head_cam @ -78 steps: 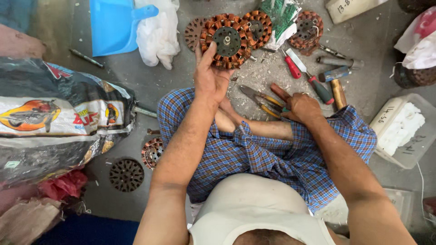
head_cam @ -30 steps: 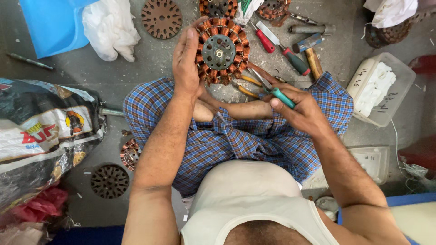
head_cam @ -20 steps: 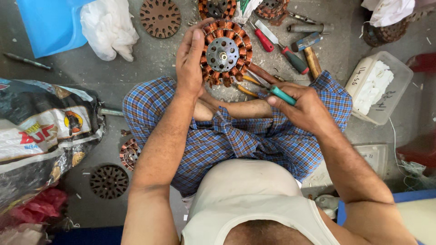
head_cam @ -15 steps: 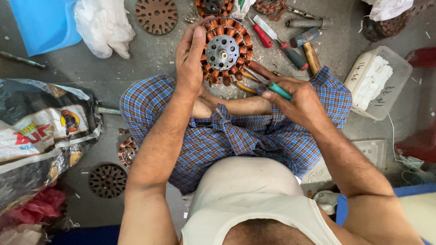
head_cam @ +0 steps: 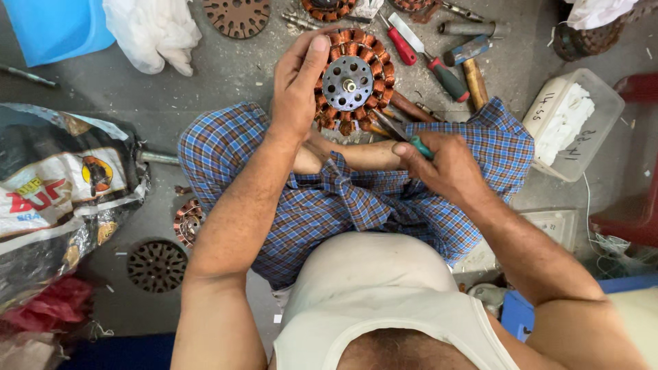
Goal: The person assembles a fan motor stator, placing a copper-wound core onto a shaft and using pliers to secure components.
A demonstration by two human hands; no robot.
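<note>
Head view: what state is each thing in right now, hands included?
Left hand: gripping the wound stator's rim.
Wound stator: held on edge, hub facing the camera.
Right hand: closed on green-handled pliers.
Green-handled pliers: tip at the stator's lower edge.
Red screwdriver: lying loose on the floor.
Plastic tub: lidless, white material inside.

One head-worn camera looks steeply down, close over the lap and floor.

White vest, blue checked wrap

Lighting: even, soft daylight, moderately bright; faint shadows under forearms. Focus: sharp centrally. Edges: slight wide-angle stretch. Glare: none.
</note>
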